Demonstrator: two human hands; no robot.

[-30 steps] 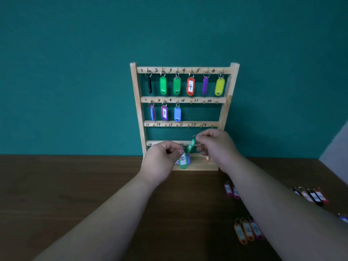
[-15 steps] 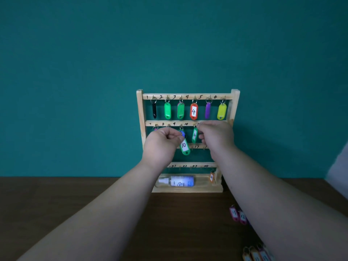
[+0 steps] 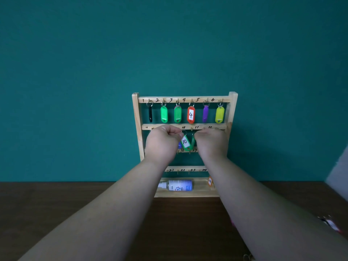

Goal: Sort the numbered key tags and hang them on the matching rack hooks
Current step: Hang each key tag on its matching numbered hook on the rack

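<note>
Both hands are now working higher, at the second rail of the rack (image 3: 138,119): left hand (image 3: 162,142) is pinching green tag 10 (image 3: 185,143) at its 3 o'clock; right hand (image 3: 211,143) is gripping a second green tag (image 3: 193,141) at its 9 o'clock.

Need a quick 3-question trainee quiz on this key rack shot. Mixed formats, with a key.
1. True or false: the left hand pinches the ring of tag 10.
2. Which top-row tag on the rack shows its number face to the camera? A) black tag B) red tag C) yellow tag
3. Short answer: what lies on its side in the rack's base tray?

Key: 1 true. 2 B, it reads 4. 3 the bottle.
</note>
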